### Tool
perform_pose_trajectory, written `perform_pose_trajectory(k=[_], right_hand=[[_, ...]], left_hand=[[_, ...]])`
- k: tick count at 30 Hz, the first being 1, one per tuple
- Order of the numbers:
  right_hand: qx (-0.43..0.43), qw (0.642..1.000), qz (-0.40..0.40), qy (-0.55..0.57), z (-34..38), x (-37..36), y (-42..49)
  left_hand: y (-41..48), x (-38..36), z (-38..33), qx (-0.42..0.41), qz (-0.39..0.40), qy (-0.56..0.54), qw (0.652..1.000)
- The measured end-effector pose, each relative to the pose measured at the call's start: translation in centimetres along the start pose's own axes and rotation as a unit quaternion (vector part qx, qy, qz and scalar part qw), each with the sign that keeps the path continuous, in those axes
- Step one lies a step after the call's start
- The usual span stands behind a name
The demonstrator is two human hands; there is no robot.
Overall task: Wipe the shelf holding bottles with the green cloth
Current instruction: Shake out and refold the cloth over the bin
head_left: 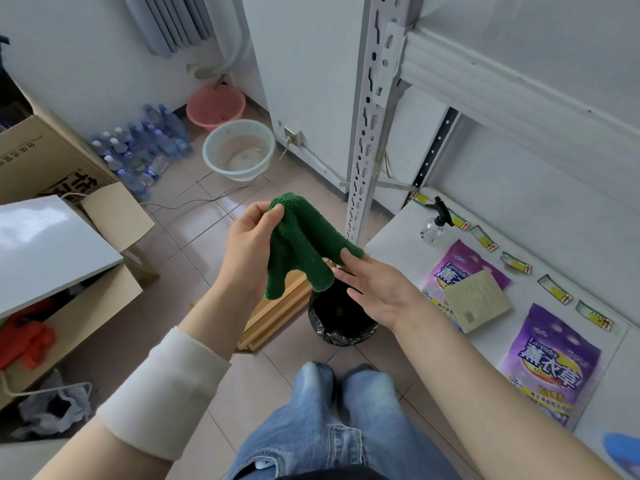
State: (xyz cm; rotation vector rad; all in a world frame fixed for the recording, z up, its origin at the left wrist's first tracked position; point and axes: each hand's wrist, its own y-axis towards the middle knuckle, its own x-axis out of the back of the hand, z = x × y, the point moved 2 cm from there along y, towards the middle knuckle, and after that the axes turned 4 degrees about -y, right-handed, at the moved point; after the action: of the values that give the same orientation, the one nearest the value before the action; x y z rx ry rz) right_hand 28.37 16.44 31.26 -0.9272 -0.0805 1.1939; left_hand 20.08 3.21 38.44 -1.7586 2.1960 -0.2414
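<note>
Green cloth pinched in left hand, right hand open (fingertips touching its edge)

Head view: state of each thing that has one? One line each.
Green terry cloth: bunched, hanging over the bin, pinched at its top in the left hand's grip.
Right hand: open, fingertips touching the cloth.
Clear plastic basin: upright, some water inside.
Pink plastic basin: upright.
Black-lined waste bin: open.
Clear spray bottle: upright on the white shelf.
Purple detergent bags: lying flat.
</note>
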Motion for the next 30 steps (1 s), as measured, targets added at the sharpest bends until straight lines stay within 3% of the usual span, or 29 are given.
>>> perform_pose_trajectory(k=[4,9,13,15,17,19,22,24,30], right_hand=[[-0.028,0.991,-0.102,-0.078,1.3,1.0,-0.7],[-0.033,0.971,-0.137,-0.191,3.8,1.3,-2.6],[0.041,0.936,-0.171,-0.304,5.5,0.9,-4.3],[0.114,0.879,-0.186,-0.423,6.1,0.3,-4.9],[0.198,0.793,-0.220,-0.533,6.7,-0.2,-5.3],[0.266,0.724,-0.263,-0.579,7.7,-0.5,-5.7],[0.340,0.658,-0.309,-0.596,9.7,-0.7,-7.0],[0.362,0.648,-0.318,-0.589,11.3,-0.9,-8.4],[0.380,0.670,-0.316,-0.554,15.8,-2.2,-13.3]], left_hand=[[0.0,0.7,0.9,0.017,-0.009,0.046,0.999],[0.1,1.3,1.2,0.011,-0.005,0.071,0.997],[0.2,1.6,1.0,-0.029,0.001,0.107,0.994],[0.2,1.7,0.8,-0.075,-0.003,0.139,0.987],[0.2,1.8,0.2,-0.123,0.010,0.149,0.981],[0.3,1.8,-0.4,-0.165,0.035,0.151,0.974],[0.2,1.4,-2.2,-0.237,0.056,0.167,0.955],[0.2,1.0,-3.8,-0.273,0.069,0.151,0.947],[0.6,-1.9,-8.2,-0.355,0.146,0.095,0.918]])
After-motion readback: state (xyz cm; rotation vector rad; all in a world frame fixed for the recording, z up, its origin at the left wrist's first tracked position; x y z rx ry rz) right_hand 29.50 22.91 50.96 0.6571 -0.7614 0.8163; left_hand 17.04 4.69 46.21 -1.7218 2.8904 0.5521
